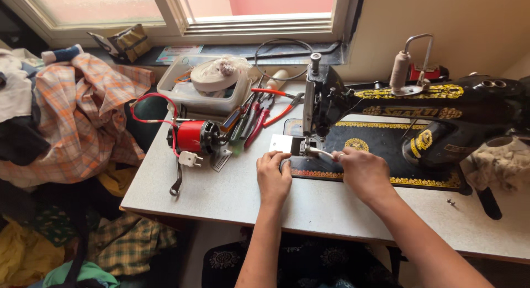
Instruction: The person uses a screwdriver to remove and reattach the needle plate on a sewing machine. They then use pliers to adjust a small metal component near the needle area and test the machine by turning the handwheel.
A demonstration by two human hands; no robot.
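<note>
Sewing machine (pixel 408 120), black with gold patterns, sits on the grey table (pixel 232 194) right in front of you. Your left hand (pixel 274 177) is curled, fingertips pressing the machine's front edge by the silver plate (pixel 282 144). Your right hand (pixel 361 171) pinches a small white stick (pixel 323 153) near the needle. A red motor (pixel 193 136) and pliers (pixel 270 108) lie to the left.

Grey table (pixel 232 197) w/ black sewing machine (pixel 419 128), red motor (pixel 193 136), pliers (pixel 265 114), plastic box (pixel 204 92), spanner (pixel 176 180)
</note>
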